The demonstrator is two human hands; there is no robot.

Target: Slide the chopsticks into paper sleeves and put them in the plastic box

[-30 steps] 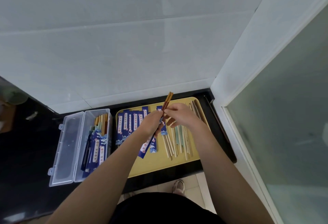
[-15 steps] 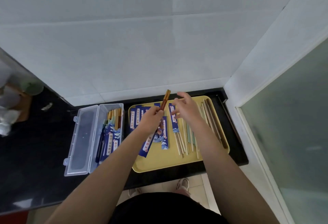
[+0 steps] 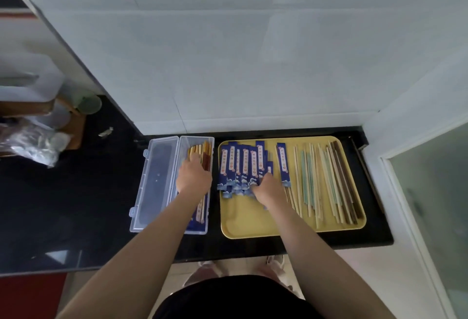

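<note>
Chopsticks (image 3: 326,179) are waiting along the tray's (image 3: 243,227) right edge; our left hand (image 3: 193,175) is pressing, fingers relaxed, into the plastic box (image 3: 174,184), while our right hand (image 3: 268,188), fingers curling, is risking scattering the paper sleeves (image 3: 240,167).

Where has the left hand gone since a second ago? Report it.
Yes: the left hand moved left, off the yellow tray, and is now over the plastic box.

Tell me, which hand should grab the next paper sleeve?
The right hand: it already rests on the blue sleeves on the yellow tray. The left hand is over in the plastic box.
</note>
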